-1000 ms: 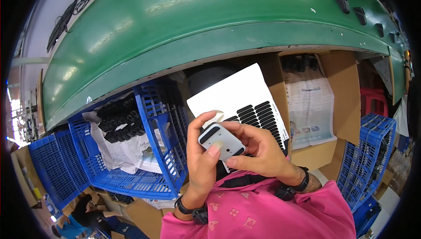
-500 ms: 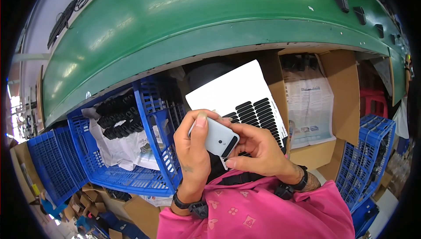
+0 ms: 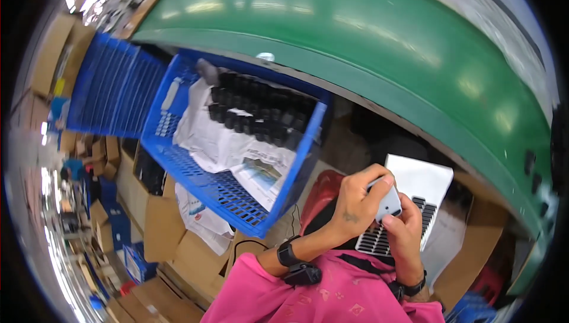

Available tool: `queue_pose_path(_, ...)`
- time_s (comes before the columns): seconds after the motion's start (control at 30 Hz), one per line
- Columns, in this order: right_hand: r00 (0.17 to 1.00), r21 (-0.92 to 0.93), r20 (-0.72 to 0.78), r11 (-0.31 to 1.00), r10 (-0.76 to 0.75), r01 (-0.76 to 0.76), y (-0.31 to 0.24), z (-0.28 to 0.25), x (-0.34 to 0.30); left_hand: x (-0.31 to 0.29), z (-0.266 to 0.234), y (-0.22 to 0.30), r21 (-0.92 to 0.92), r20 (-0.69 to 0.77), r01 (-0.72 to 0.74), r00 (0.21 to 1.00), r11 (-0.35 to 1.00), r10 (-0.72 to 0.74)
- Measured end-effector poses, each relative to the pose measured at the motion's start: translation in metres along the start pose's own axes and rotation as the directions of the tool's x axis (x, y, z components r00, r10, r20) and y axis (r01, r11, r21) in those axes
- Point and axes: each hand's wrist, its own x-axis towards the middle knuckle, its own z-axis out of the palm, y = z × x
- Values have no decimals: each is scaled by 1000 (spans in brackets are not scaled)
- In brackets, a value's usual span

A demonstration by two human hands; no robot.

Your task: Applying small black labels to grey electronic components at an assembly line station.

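Observation:
A small silver-grey rounded case (image 3: 388, 205) is held between both hands above my lap. My left hand (image 3: 357, 201) grips its upper end, with the thumb lying on top. My right hand (image 3: 406, 228) pinches the lower end between thumb and fingers. Beneath and beyond the hands lies a white sheet (image 3: 415, 175), bearing rows of black oval stickers (image 3: 374, 241). The hands cover part of these rows. The black strip seen earlier at the end of the case is hidden now.
Left of my hands, a blue plastic crate (image 3: 299, 169) contains newspaper and rows of black parts (image 3: 255, 101). A green bench (image 3: 332, 21) curves across the far side. Open cardboard boxes (image 3: 163, 222) stand at lower left, and another carton (image 3: 474, 252) is at right.
The view has swung left, so the crate sits nearer the middle and my hands farther right. Both hands still hold the silver-grey case, now tilted differently.

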Motion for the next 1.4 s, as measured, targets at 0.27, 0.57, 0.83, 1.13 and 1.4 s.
queue_pose_path(0.27,878,-199,256,911,405,-362,-30,53,67,-16,-101,-5,594,272,-566,810,572,519)
queue_pose_path(0.57,665,-677,734,-67,-135,733,-49,132,149,12,-226,-57,506,-374,-67,881,860,289)
queue_pose_path(0.83,734,-638,677,-533,-44,556,-45,130,243,50,-517,-197,548,-821,412,431,728,375)
queue_pose_path(1.13,802,-708,597,-473,-6,524,-47,132,259,121,-519,-244,392,-917,762,373,516,145)
queue_pose_path(1.4,799,-720,600,-451,-23,528,-46,132,259,103,-514,-247,534,-845,706,458,466,276)
